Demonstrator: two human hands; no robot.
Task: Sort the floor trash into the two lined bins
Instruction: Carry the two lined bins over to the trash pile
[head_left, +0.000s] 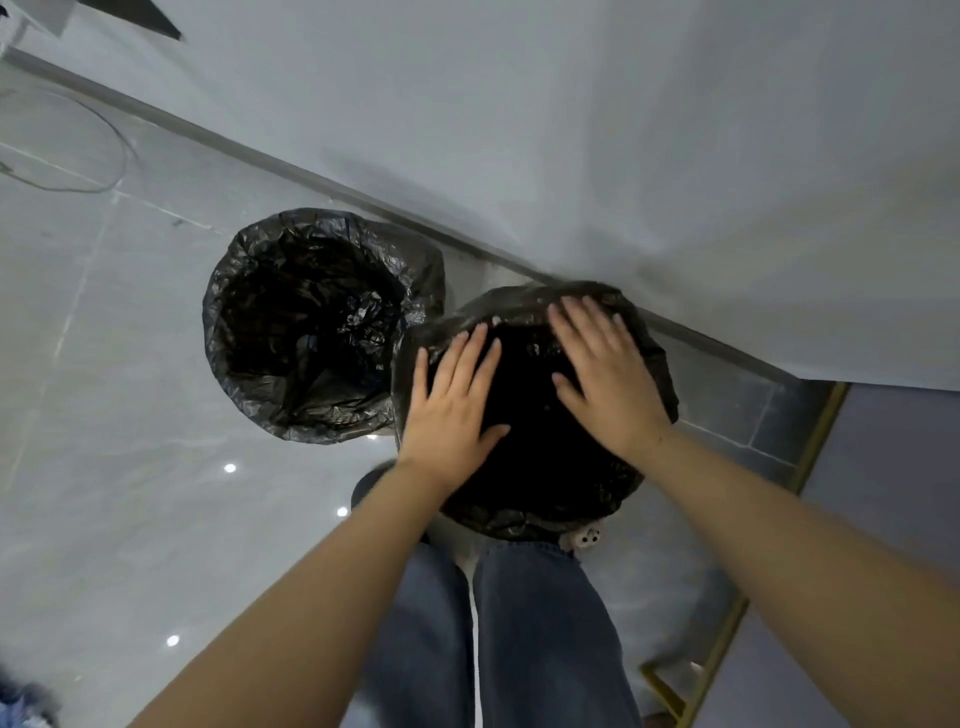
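Two round bins lined with black plastic bags stand on the floor by the wall. The left bin (244, 332) is open to view, with crumpled liner inside. The right bin (524, 514) is right in front of my legs. My left hand (452, 410) and my right hand (608, 374) hover flat over its opening, palms down, fingers spread, holding nothing. What lies inside the right bin is too dark to make out. No loose trash shows on the floor.
A white wall with a grey skirting (311, 176) runs diagonally behind the bins. A thin cable (119, 156) loops on the glossy tiled floor at the far left. A gold-edged frame (810, 452) stands at the right. My legs in jeans (519, 639) are below.
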